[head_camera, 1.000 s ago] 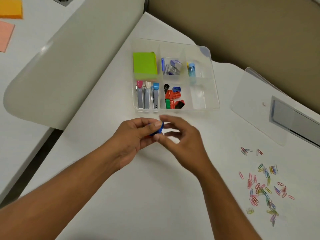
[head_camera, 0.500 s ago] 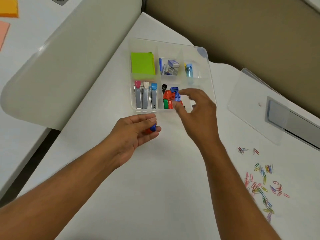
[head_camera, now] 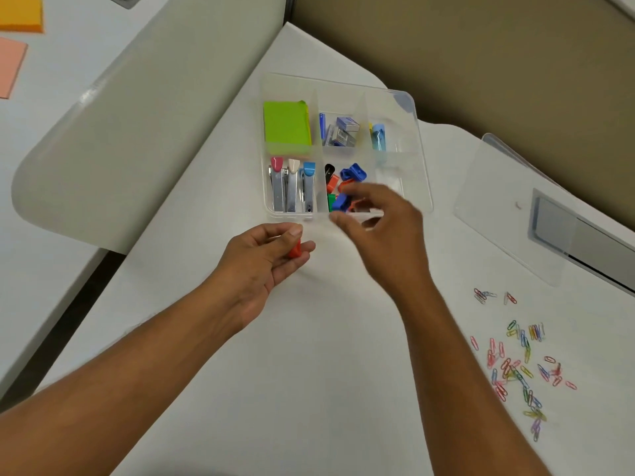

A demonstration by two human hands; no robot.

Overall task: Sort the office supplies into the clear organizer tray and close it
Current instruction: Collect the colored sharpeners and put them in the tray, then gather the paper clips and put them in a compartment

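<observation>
The clear organizer tray (head_camera: 422, 159) stands open on the white table. It holds a green sticky-note pad (head_camera: 286, 125), three staplers (head_camera: 291, 190), staple boxes (head_camera: 342, 131), a blue item (head_camera: 378, 137) and a pile of coloured sharpeners (head_camera: 347, 182). My left hand (head_camera: 264, 259) is just in front of the tray, pinching a small red sharpener (head_camera: 294, 250). My right hand (head_camera: 381, 228) hovers over the tray's near edge by the sharpener compartment, blurred, fingers apart and nothing seen in them. The clear lid (head_camera: 508, 207) lies to the right.
Several coloured paper clips (head_camera: 519, 365) are scattered on the table at the right. A grey cable hatch (head_camera: 580, 238) sits under and beyond the lid. Orange (head_camera: 20, 12) and pink (head_camera: 10, 67) note pads lie on the neighbouring desk at far left.
My right hand carried a blue sharpener from my left hand to the tray and let it go there. It is now drawing back. My left hand now shows only a red piece.
</observation>
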